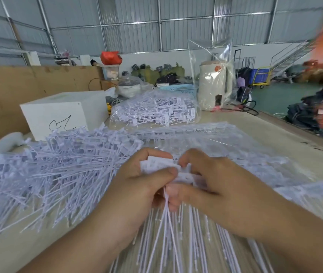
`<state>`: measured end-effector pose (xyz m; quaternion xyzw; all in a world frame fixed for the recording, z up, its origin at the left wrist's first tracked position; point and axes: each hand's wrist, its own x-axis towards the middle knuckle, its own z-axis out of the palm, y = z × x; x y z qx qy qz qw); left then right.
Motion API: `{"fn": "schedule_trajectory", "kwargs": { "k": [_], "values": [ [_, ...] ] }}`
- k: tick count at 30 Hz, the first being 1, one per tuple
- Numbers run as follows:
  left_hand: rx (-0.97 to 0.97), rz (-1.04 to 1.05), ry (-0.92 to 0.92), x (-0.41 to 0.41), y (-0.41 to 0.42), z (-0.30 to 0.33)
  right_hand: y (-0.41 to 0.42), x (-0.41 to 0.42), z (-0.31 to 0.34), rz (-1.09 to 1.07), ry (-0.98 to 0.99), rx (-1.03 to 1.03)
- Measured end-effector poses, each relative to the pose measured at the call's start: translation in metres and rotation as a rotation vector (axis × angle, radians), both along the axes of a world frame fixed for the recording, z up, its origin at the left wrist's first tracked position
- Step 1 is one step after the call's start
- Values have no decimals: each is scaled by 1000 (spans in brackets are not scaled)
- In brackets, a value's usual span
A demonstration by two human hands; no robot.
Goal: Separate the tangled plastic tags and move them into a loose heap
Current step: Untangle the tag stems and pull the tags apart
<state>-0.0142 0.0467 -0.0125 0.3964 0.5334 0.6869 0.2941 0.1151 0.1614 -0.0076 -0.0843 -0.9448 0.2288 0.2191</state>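
Observation:
A bunch of white plastic tags (168, 229) fans out toward me from between my hands, its thin tails pointing down the frame. My left hand (137, 186) grips the flat heads of this bunch with thumb and curled fingers. My right hand (206, 178) pinches the same heads from the right side. A big loose heap of tags (54, 170) spreads over the table to the left. More tags in flat rows (225, 138) lie behind and to the right of my hands.
A clear bag full of tags (154, 111) sits further back on the table (274, 131). A white box (62, 113) stands at the back left, a cream kettle (213, 85) in plastic wrap at the back right. Brown board (19, 89) lines the left.

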Motion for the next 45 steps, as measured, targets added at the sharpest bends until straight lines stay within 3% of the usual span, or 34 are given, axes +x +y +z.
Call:
{"fn": "schedule_trajectory", "kwargs": {
  "k": [5, 16, 23, 31, 36, 40, 42, 45],
  "values": [
    [97, 71, -51, -6, -3, 6, 17, 11, 9, -44, -114, -76],
    [34, -35, 15, -6, -6, 6, 12, 12, 12, -71, 61, 41],
    [58, -42, 15, -3, -7, 11, 13, 11, 9, -4, 112, -50],
    [210, 96, -231, 13, 0, 9, -12, 2, 5, -225, 280, 34],
    [213, 134, -294, 19, 2, 7, -16, -2, 1, -237, 323, 78],
    [202, 178, -381, -3, -1, 6, -11, 2, 4, -279, 482, -58],
    [213, 240, -353, -21, -6, 11, -4, 6, 9, -270, 531, -94],
    [123, 152, -154, -21, -7, 12, -2, 7, 7, -110, 394, -90]
  ]
}}
